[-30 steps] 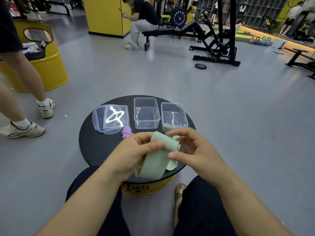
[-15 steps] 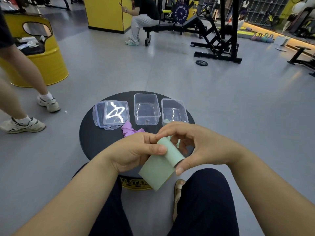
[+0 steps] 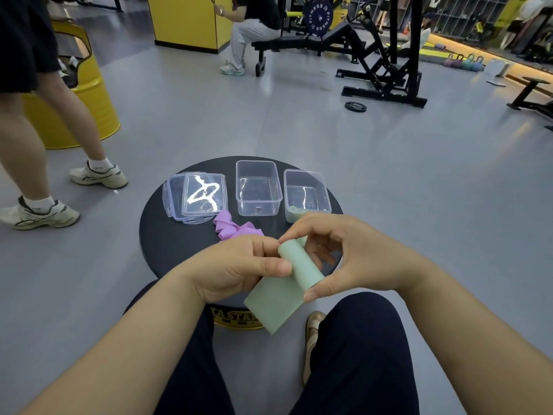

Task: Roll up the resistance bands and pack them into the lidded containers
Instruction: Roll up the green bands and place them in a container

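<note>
Above the round table (image 3: 167, 244), both hands pinch the half-rolled green band (image 3: 294, 274): left hand (image 3: 239, 268) steadies the tail, right hand (image 3: 353, 253) turns the roll. Keep edges aligned and tension even.

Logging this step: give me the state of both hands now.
Left hand: closed on the green band, thumb pressing its flat part.
Right hand: closed on the same green band, pinching the rolled end.
</note>
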Action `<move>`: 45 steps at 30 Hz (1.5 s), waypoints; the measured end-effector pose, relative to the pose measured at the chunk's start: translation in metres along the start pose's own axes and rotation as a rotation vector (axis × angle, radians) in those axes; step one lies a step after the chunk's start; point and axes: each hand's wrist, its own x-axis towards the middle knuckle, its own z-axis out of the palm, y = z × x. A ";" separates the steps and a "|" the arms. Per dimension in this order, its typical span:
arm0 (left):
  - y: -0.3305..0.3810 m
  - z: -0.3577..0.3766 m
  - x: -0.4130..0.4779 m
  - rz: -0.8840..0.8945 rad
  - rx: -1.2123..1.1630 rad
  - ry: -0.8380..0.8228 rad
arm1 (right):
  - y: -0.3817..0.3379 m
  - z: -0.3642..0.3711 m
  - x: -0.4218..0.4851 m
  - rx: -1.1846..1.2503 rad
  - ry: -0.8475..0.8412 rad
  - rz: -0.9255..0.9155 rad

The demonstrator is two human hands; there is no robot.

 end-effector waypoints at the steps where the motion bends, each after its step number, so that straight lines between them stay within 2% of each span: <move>1: -0.001 0.000 -0.001 -0.019 0.034 0.011 | 0.001 0.000 0.000 0.023 0.009 0.006; 5: -0.005 0.000 -0.003 -0.115 0.127 0.098 | 0.002 -0.005 -0.003 0.175 0.042 0.033; 12: -0.004 0.003 -0.005 -0.071 0.151 0.103 | 0.011 0.001 -0.004 0.491 -0.022 -0.014; 14: -0.004 0.002 -0.006 -0.049 0.130 0.110 | 0.011 0.000 -0.004 0.444 -0.003 0.006; 17: -0.008 0.001 -0.008 -0.030 0.080 0.141 | 0.011 -0.002 -0.006 0.232 0.037 0.019; 24: -0.019 0.013 0.000 0.045 0.020 0.343 | 0.011 -0.002 -0.005 -0.086 0.135 -0.065; 28: -0.018 0.016 0.003 0.050 0.109 0.425 | 0.012 -0.005 -0.005 -0.220 0.139 -0.093; 35: -0.015 0.013 0.004 0.015 0.191 0.378 | 0.014 -0.009 -0.008 -0.178 0.151 -0.084; 41: -0.011 0.006 0.003 -0.035 0.167 0.177 | 0.015 -0.007 -0.007 -0.267 0.073 -0.110; 45: -0.010 0.004 0.005 -0.019 0.241 0.135 | 0.014 -0.007 -0.006 -0.286 0.033 -0.081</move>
